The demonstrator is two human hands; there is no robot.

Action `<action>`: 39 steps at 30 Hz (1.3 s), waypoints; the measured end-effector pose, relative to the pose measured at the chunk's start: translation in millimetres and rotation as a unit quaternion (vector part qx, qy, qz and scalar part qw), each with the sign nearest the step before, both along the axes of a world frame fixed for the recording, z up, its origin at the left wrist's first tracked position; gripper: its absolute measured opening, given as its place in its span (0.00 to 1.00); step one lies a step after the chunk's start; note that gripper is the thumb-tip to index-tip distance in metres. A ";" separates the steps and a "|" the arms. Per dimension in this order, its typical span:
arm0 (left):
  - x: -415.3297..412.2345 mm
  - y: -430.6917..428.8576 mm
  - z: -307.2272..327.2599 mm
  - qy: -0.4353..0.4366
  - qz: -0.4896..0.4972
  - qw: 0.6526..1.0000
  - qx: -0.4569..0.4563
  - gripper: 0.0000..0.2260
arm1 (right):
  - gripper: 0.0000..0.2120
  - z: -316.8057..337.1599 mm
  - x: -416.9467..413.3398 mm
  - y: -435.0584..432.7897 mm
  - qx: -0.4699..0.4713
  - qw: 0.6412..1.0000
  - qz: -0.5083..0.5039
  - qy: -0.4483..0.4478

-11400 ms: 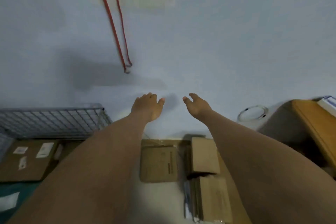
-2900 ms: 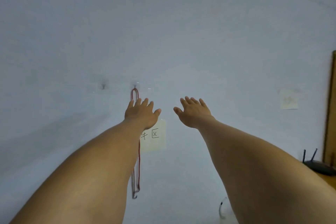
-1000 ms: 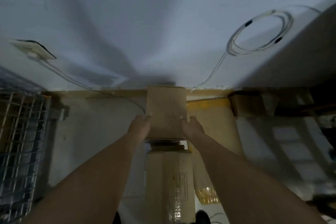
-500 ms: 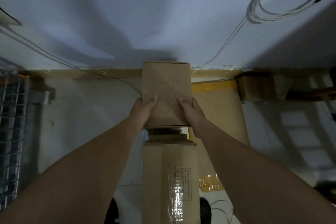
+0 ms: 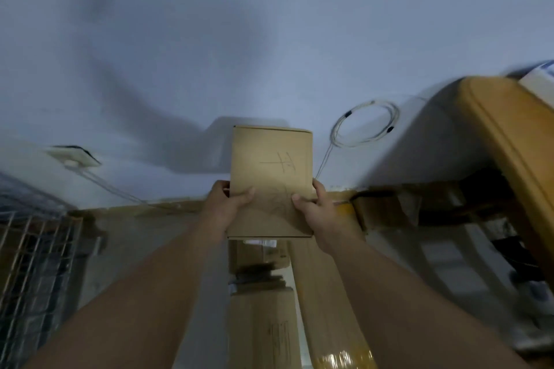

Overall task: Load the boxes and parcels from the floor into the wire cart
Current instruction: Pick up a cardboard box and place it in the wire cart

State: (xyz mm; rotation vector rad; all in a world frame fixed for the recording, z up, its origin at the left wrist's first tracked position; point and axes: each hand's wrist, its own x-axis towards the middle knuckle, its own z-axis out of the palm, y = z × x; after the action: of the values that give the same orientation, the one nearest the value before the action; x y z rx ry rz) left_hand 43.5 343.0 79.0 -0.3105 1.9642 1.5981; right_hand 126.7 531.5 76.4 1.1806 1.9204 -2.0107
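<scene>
Left hand (image 5: 227, 204) and right hand (image 5: 314, 207) grip the flat cardboard box (image 5: 271, 165), higher than half a second ago
Thumbs press its smooth brown face, faint pencil scribbles on it, held up in front of the wall (image 5: 209, 54). Taped cartons (image 5: 263, 329) lie on the floor underneath, wire cart (image 5: 33, 263) far left, coiled white cable (image 5: 364, 124) on the wall.

Flat, pen-marked brown box (image 5: 271, 180) is held raised. Beneath it, a taped box (image 5: 263, 332) and a long parcel (image 5: 326, 302) are laid side by side. The wire cart (image 5: 33, 272) is seen at left.
</scene>
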 end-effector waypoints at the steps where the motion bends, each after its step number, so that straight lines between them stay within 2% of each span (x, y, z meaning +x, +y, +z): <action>1: -1.0 3.5 27.9 0.014 0.004 1.000 0.014 0.22 | 0.29 28.4 -1.6 3.5 0.010 1.000 0.000 0.015; 3: -4.4 12.5 86.3 0.041 0.003 0.998 0.044 0.28 | 0.29 89.6 -3.8 12.1 0.028 0.998 -0.002 0.052; 8: -13.2 35.4 259.6 0.151 -0.013 0.983 0.102 0.20 | 0.29 256.7 -5.8 31.9 0.055 0.984 -0.018 0.168; 11: -8.8 40.2 368.9 0.216 -0.006 0.967 0.132 0.21 | 0.29 371.1 -1.4 37.7 0.085 0.968 -0.012 0.237; 19: 35.3 16.6 659.4 0.376 0.028 0.904 0.202 0.20 | 0.27 661.9 27.5 19.3 0.143 0.899 0.033 0.412; 23: 57.9 -27.4 765.8 0.436 0.081 0.873 0.203 0.20 | 0.27 769.0 30.8 -18.9 0.147 0.870 0.084 0.464; 26: 76.5 -66.7 823.4 0.468 0.100 0.855 0.200 0.23 | 0.26 825.5 38.8 -53.9 0.136 0.851 0.107 0.497; 30: 112.7 -132.7 870.2 0.500 0.125 0.838 0.181 0.23 | 0.25 868.2 64.2 -118.8 0.118 0.833 0.128 0.525; 39: 191.4 -367.9 906.7 0.542 0.178 0.812 0.121 0.24 | 0.25 899.8 121.2 -346.9 0.077 0.802 0.184 0.563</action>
State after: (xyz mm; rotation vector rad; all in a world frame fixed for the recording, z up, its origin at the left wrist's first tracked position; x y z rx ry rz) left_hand 235.0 -24.9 985.7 0.5081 2.5095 2.6141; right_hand 247.9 184.7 976.3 -0.6364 2.4395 -2.5395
